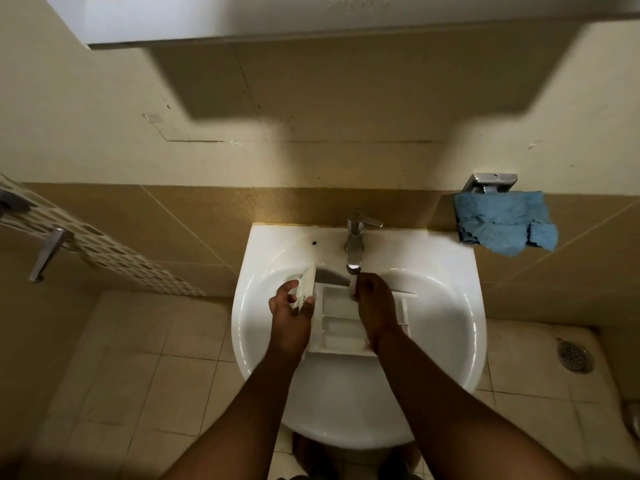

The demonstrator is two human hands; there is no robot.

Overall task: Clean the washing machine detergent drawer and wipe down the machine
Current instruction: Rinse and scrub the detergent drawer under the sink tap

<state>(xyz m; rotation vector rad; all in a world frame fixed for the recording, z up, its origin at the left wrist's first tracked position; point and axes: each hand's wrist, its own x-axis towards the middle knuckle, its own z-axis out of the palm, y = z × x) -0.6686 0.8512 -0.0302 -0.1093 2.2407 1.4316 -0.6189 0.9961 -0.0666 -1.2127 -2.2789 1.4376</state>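
The white detergent drawer (341, 323) lies in the white sink (446, 327), its compartments facing up under the chrome tap (356, 242). Water runs from the spout onto the drawer's far end. My left hand (289, 303) grips the drawer's front panel at its left end, thumb and fingers curled round it. My right hand (375, 299) reaches into the drawer's compartments under the stream; its fingertips are hidden, so its grip cannot be told. A blue cloth (504, 221) hangs from a metal holder on the wall at the right.
A tiled wall rises behind the sink, with a white cabinet (311, 19) overhead. A patterned towel (104, 244) hangs on a rail at the left. A round floor drain (573, 356) sits in the tiled floor at the right.
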